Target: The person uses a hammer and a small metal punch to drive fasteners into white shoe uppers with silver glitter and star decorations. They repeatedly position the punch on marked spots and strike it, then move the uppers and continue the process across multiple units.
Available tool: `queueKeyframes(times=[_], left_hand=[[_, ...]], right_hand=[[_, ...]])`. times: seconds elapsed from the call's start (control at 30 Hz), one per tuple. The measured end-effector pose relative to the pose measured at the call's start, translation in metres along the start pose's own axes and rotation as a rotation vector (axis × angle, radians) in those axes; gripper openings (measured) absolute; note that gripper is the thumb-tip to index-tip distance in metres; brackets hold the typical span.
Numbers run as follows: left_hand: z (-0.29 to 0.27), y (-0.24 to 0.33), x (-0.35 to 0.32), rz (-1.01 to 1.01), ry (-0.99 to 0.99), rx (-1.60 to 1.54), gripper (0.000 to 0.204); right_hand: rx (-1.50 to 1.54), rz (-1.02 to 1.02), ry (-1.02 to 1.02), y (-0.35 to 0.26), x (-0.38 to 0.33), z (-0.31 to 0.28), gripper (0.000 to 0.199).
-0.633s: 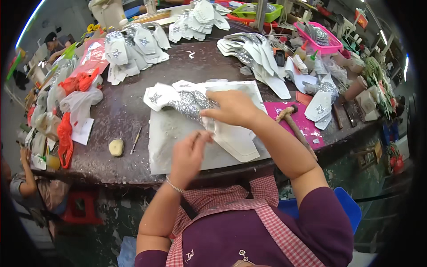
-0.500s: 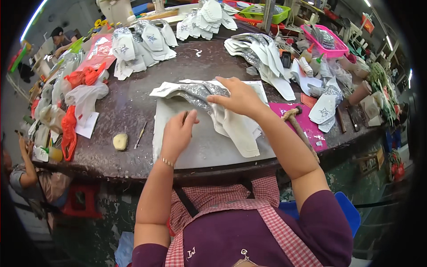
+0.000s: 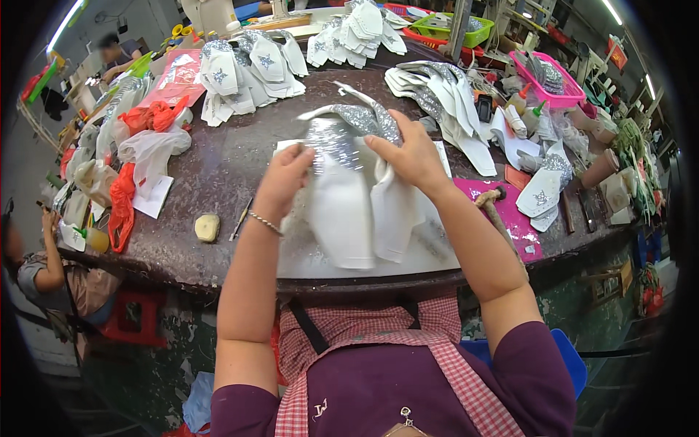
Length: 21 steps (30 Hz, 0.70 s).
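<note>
My left hand (image 3: pixel 285 173) is closed, its fingertips pinched at the left edge of a white and silver-glitter material piece (image 3: pixel 338 211), which is blurred by motion. The piece hangs down toward me. My right hand (image 3: pixel 415 156) grips a second white and glitter piece (image 3: pixel 387 211) beside it, thumb on the near face, fingers mostly hidden behind. Both pieces are raised over a pale work board (image 3: pixel 298 266) on the dark table. Just left of the board lie a thin pen-like tool (image 3: pixel 242 218) and a yellowish round lump (image 3: pixel 207 227).
Stacks of similar star-marked pieces (image 3: pixel 251 73) and glitter pieces (image 3: pixel 444 109) lie farther back. Right of the board are a hammer (image 3: pixel 491 200) on a pink sheet (image 3: pixel 520 237) and a pink basket (image 3: pixel 553 84). Plastic bags (image 3: pixel 153 149) lie left. Another person (image 3: pixel 54 269) sits at far left.
The glitter pieces have lifted from the board, and one has swung down to the left and front. My left hand has moved up to its edge; my right hand now grips the other.
</note>
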<state>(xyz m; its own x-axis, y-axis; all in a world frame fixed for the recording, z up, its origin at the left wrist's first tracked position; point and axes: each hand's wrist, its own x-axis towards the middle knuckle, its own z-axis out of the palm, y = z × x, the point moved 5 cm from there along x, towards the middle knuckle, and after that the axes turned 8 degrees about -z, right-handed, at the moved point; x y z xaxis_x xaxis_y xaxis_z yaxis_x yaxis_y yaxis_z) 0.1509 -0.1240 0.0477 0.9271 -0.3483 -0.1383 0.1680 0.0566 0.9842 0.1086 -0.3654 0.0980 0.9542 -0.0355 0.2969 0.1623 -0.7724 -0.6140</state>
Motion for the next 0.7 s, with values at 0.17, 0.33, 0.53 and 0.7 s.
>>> queueKeyframes(times=[0.17,0.33,0.53,0.7], left_hand=[[-0.072,-0.034,-0.006,-0.002,0.555,0.769,0.04],[-0.048,-0.013,-0.045,0.258,0.766,1.018,0.044],[0.041,0.006,-0.05,0.243,0.375,0.951,0.055],[0.086,-0.012,-0.025,0.075,0.214,1.064,0.069]], right_hand=[[-0.295,0.037,-0.386,-0.014,-0.017,0.034,0.095],[-0.069,0.009,-0.12,0.004,0.001,0.015,0.097],[-0.148,0.0,-0.08,0.025,0.049,-0.032,0.089],[-0.378,0.017,-0.288,0.083,0.048,0.024,0.102]])
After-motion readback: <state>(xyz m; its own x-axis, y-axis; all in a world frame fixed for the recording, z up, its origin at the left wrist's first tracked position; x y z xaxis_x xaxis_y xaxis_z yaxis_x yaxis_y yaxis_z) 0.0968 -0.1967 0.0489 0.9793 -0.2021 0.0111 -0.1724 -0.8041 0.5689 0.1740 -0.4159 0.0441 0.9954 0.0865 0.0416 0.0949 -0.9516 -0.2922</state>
